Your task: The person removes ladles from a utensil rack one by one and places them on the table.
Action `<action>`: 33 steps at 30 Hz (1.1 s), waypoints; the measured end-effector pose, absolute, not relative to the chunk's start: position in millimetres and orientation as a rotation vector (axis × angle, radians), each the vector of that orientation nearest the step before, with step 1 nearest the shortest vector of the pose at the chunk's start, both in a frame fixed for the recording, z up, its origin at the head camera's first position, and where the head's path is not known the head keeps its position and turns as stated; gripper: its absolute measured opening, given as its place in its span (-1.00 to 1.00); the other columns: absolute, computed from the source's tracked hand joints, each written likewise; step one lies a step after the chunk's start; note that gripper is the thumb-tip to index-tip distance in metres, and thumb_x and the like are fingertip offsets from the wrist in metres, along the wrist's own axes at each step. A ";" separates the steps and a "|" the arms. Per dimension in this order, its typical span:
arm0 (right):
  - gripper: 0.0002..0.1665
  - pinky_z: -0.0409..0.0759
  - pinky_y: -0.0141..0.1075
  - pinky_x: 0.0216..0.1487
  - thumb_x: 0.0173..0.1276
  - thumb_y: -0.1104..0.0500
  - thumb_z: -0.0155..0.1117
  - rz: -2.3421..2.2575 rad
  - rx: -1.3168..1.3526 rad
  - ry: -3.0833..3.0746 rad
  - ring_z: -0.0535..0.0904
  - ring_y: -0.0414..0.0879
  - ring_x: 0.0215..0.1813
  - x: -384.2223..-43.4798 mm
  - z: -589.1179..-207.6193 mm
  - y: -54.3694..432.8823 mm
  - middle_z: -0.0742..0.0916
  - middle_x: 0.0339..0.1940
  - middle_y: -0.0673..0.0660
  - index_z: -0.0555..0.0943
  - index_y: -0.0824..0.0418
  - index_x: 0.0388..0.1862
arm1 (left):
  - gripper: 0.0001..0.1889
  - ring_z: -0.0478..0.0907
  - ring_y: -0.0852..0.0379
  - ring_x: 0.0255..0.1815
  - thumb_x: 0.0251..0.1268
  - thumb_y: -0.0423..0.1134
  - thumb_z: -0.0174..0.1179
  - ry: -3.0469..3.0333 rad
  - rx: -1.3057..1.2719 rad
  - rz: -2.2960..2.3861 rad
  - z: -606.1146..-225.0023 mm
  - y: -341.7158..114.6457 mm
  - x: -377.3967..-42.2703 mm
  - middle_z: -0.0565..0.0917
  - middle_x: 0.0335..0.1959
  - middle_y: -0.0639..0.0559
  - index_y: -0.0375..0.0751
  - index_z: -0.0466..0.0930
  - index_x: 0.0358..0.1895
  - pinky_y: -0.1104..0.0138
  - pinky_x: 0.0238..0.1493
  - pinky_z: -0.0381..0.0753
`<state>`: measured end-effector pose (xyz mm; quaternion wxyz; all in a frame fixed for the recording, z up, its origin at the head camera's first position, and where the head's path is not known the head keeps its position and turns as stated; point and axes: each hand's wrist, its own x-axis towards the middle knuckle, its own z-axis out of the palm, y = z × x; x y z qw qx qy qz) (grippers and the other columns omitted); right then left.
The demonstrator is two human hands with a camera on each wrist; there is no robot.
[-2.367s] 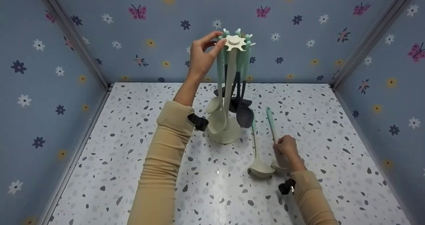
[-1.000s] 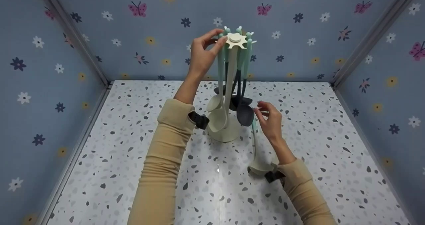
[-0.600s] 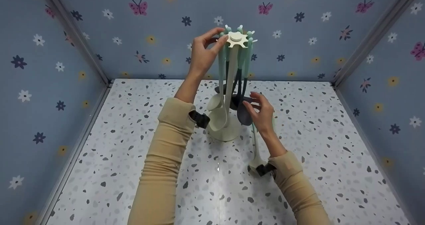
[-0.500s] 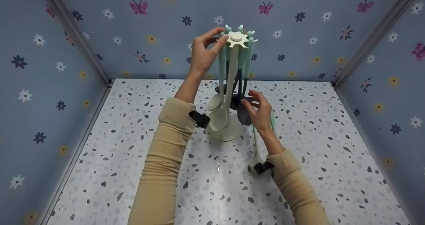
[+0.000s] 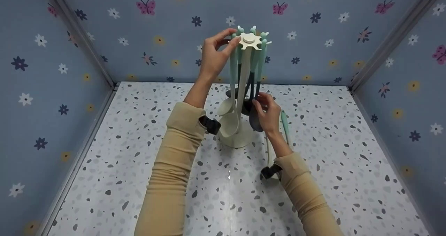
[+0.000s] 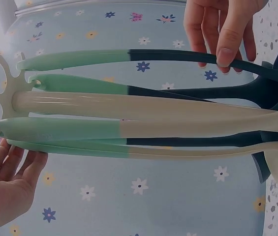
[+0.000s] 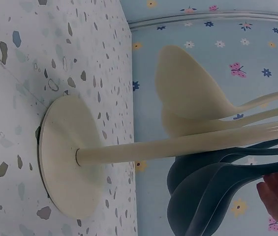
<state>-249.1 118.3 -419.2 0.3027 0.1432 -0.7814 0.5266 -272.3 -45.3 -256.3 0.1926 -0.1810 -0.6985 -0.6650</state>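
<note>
A cream utensil rack (image 5: 245, 65) stands upright on its round base (image 7: 67, 162), hung with several mint-handled utensils. My left hand (image 5: 213, 56) holds the rack's notched top, thumb and fingers around the end of one mint handle (image 6: 60, 129). Lower on the right side, my right hand (image 5: 271, 117) pinches the dark neck of a hanging spoon (image 7: 202, 196) between thumb and fingers; its handle (image 6: 79, 60) stays up at the rack's top. Cream-headed utensils (image 5: 228, 124) hang on the left side, and other dark ones hang behind the pinched spoon.
Two mint-handled ladles lie on the speckled tabletop (image 5: 348, 180) right of the rack. One handle (image 5: 285, 122) shows beside my right wrist, and the other's cream shaft (image 5: 268, 150) passes under it; my forearm covers most of their heads. Flowered wall panels (image 5: 174, 54) surround the tabletop.
My right hand has let go of a ladle on the tabletop and moved up and left to the dark spoon, now pinching its neck. My left hand keeps its place at the rack's top.
</note>
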 end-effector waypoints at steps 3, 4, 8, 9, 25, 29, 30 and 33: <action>-0.76 0.55 -0.11 -0.31 0.18 0.41 0.17 1.400 0.378 -2.064 0.59 0.09 -0.31 -250.4 -419.0 117.7 0.64 -0.32 0.35 0.50 0.49 -0.16 | -0.73 0.50 0.10 -0.13 0.15 -0.41 0.14 -1.959 -0.499 -1.880 -256.7 -45.5 -273.1 0.55 -0.05 -0.20 -0.47 0.52 -0.08 0.44 -0.08 0.41; -0.77 0.55 -0.11 -0.31 0.18 0.41 0.17 1.404 0.379 -2.057 0.59 0.09 -0.32 -251.2 -419.3 117.6 0.64 -0.33 0.34 0.51 0.49 -0.17 | -0.73 0.50 0.09 -0.13 0.15 -0.41 0.14 -1.957 -0.499 -1.884 -256.8 -45.6 -273.4 0.55 -0.05 -0.20 -0.48 0.52 -0.08 0.44 -0.08 0.41; -0.81 0.57 -0.18 -0.35 0.17 0.41 0.18 1.407 0.389 -2.028 0.60 0.05 -0.36 -255.8 -423.9 118.6 0.65 -0.37 0.30 0.52 0.49 -0.22 | -0.73 0.50 0.10 -0.12 0.15 -0.41 0.14 -1.956 -0.487 -1.900 -257.2 -45.7 -273.9 0.55 -0.05 -0.19 -0.47 0.52 -0.08 0.45 -0.07 0.41; -0.81 0.57 -0.21 -0.36 0.17 0.39 0.19 1.406 0.388 -2.024 0.60 0.03 -0.37 -258.9 -427.3 119.6 0.65 -0.38 0.28 0.53 0.48 -0.23 | -0.73 0.50 0.10 -0.12 0.14 -0.41 0.15 -1.955 -0.487 -1.901 -257.4 -45.8 -273.9 0.55 -0.05 -0.19 -0.47 0.52 -0.08 0.45 -0.07 0.41; -0.87 0.57 -0.14 -0.47 0.16 0.45 0.17 1.326 0.454 -1.958 0.58 0.02 -0.46 -254.4 -424.6 120.7 0.65 -0.43 0.27 0.55 0.46 -0.28 | -0.73 0.50 0.07 -0.12 0.13 -0.41 0.15 -1.945 -0.492 -1.915 -257.0 -45.0 -275.9 0.56 -0.07 -0.18 -0.47 0.53 -0.09 0.44 -0.08 0.42; -0.86 0.57 -0.15 -0.45 0.17 0.45 0.16 1.342 0.445 -1.970 0.58 0.03 -0.43 -252.9 -423.2 121.5 0.65 -0.43 0.27 0.55 0.46 -0.27 | -0.73 0.50 0.10 -0.14 0.14 -0.41 0.15 -1.961 -0.487 -1.887 -256.1 -44.8 -272.9 0.56 -0.07 -0.18 -0.46 0.53 -0.09 0.45 -0.08 0.41; -0.86 0.57 -0.17 -0.45 0.17 0.44 0.16 1.344 0.443 -1.970 0.59 0.03 -0.43 -252.5 -422.6 121.8 0.65 -0.42 0.27 0.55 0.45 -0.27 | -0.73 0.50 0.10 -0.14 0.15 -0.40 0.15 -1.966 -0.485 -1.881 -255.8 -44.7 -272.2 0.56 -0.07 -0.18 -0.46 0.53 -0.08 0.45 -0.07 0.41; -0.86 0.57 -0.23 -0.45 0.16 0.44 0.17 1.330 0.440 -1.968 0.59 0.02 -0.41 -251.9 -421.5 122.8 0.66 -0.42 0.28 0.56 0.45 -0.27 | -0.73 0.50 0.11 -0.14 0.15 -0.40 0.14 -1.970 -0.480 -1.882 -255.5 -44.4 -271.9 0.56 -0.06 -0.19 -0.46 0.53 -0.08 0.46 -0.07 0.40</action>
